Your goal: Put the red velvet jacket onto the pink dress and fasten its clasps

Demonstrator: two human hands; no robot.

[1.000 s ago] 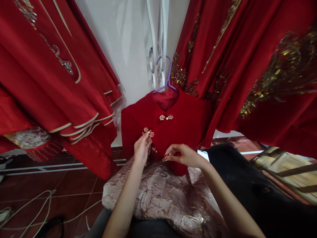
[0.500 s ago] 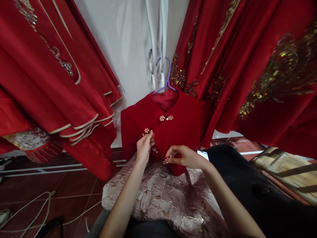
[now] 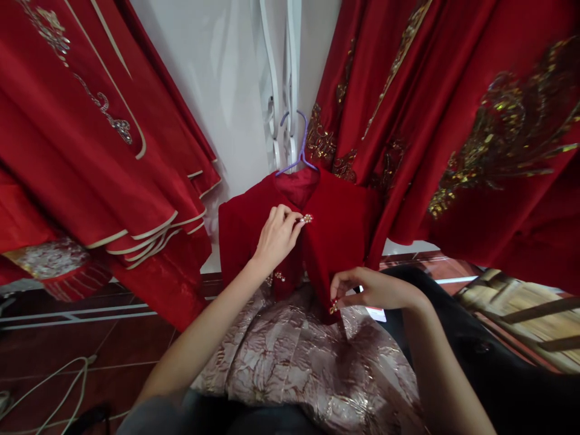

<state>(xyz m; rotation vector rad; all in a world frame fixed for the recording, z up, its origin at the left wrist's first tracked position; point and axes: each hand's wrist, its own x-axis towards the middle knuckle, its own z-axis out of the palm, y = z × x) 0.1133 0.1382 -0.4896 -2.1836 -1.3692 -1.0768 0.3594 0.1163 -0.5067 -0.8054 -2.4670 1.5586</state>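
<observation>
A red velvet jacket (image 3: 347, 211) hangs on a purple hanger (image 3: 302, 145), its front parted below the collar. My left hand (image 3: 277, 237) is closed in a pinch on the top jewelled clasp (image 3: 308, 218), just under the neckline. Lower down, my right hand (image 3: 372, 287) pinches another jewelled clasp (image 3: 334, 307) at the bottom of the jacket's front edge. More beaded fastenings (image 3: 278, 276) show on the opposite edge, partly behind my left wrist. Beneath the jacket lies shiny pinkish brocade fabric (image 3: 290, 356).
Red garments with pale piping (image 3: 149, 199) hang at the left, and a red sequinned garment (image 3: 489, 199) at the right. White curved metalwork (image 3: 292, 72) stands behind the hanger. A lit phone (image 3: 376, 314) lies beside my right hand. Pale cables (image 3: 81, 386) lie on the floor.
My left hand has moved up from the middle fastening to the top clasp. My right hand has drawn the lower front edge to the right, widening the opening.
</observation>
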